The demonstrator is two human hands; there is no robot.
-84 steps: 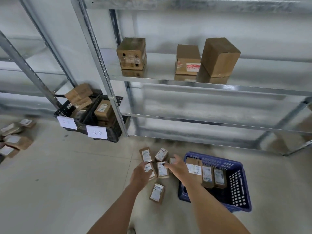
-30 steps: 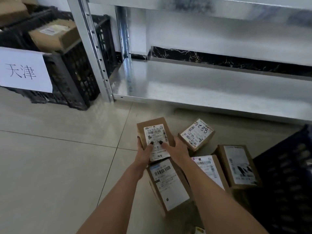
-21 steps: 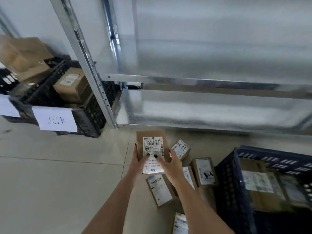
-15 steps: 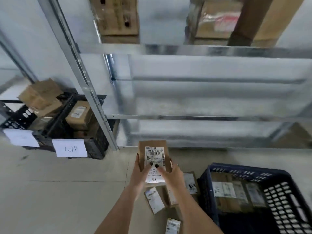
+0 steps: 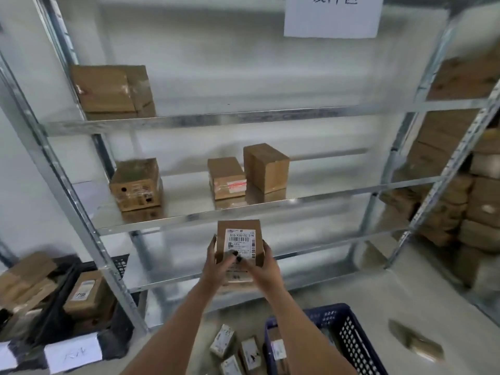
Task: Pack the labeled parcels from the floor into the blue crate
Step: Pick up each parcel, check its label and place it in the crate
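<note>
Both my hands hold one small brown labeled parcel [image 5: 239,240] up in front of the metal shelving, label facing me. My left hand [image 5: 218,262] grips its left side and my right hand [image 5: 263,265] grips its right side, thumbs on the label. Far below, the blue crate [image 5: 349,332] stands on the floor at the lower right, partly hidden by my right forearm. Several more labeled parcels [image 5: 223,341] lie on the floor just left of the crate.
A metal rack [image 5: 243,117] fills the view, with brown boxes [image 5: 135,184] on its shelves. Black crates [image 5: 89,301] with boxes and paper signs stand at lower left. Stacked cartons [image 5: 465,201] fill the right side. A white sign [image 5: 331,16] hangs at the top.
The parcel has risen off the floor in both hands to about shelf height. The camera has tilted upward, so the floor parcels and blue crate dropped to the bottom of view.
</note>
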